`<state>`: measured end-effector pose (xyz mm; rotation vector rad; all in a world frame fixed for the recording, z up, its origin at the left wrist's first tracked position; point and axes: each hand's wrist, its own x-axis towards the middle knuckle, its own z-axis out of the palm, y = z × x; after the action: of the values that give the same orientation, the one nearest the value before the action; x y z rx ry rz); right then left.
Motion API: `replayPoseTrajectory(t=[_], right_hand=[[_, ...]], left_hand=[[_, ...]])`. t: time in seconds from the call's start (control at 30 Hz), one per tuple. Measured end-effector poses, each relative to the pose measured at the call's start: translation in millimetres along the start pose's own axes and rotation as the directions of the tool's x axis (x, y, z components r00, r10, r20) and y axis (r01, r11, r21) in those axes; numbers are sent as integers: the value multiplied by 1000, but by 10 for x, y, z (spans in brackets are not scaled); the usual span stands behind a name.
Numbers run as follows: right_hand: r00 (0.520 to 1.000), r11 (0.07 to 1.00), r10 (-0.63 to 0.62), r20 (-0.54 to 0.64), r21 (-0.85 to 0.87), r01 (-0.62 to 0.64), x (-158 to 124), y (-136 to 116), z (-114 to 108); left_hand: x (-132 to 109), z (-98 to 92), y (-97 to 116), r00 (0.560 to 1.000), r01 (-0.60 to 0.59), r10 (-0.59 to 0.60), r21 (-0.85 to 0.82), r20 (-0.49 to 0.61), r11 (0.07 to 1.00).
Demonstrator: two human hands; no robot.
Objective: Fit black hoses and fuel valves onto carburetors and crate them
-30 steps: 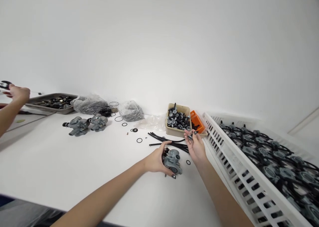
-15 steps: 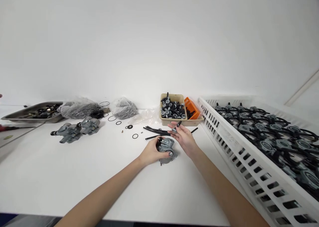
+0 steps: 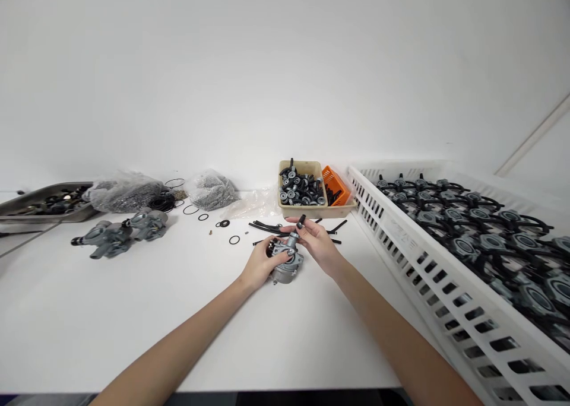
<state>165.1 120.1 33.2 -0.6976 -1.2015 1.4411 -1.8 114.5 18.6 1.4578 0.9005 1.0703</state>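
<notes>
My left hand (image 3: 259,266) is closed around a grey metal carburetor (image 3: 285,272), its thumb lying across the front of the body. Between the fingers of my right hand (image 3: 321,247) is a small carburetor cap (image 3: 293,238) with a black rubber boot on its upper end. The cap's metal part meets the top of the carburetor; whether it is seated there I cannot tell. Behind my hands lie several black rubber hoses (image 3: 262,227). Two more carburetors (image 3: 107,238) rest on the table to the left.
A beige bin (image 3: 281,202) holds more caps, beside an orange basket (image 3: 342,197). The large white crate (image 3: 396,240) at right is full of carburetors with hoses. Bags of metal parts (image 3: 214,191), O-rings (image 3: 234,240) and a metal tray (image 3: 80,215) lie left.
My right hand has brought the cap from above the carburetor down onto its top. The carburetor is tilted differently in my left hand. The view has shifted slightly.
</notes>
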Motion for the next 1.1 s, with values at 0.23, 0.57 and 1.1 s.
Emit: replayPoseTrajectory(t=[0.23, 0.57, 1.1], right_hand=[[1000, 999, -27, 13, -31, 28, 11, 27, -2], [1000, 998, -23, 3, -55, 24, -1, 8, 11], [1000, 997, -17, 1, -69, 17, -5, -11, 18]], left_hand=[[-6, 2, -7, 1000, 9, -10, 33, 14, 999], [-6, 3, -5, 1000, 22, -22, 18, 6, 1000], [-10, 10, -12, 1000, 29, -30, -45, -8, 999]])
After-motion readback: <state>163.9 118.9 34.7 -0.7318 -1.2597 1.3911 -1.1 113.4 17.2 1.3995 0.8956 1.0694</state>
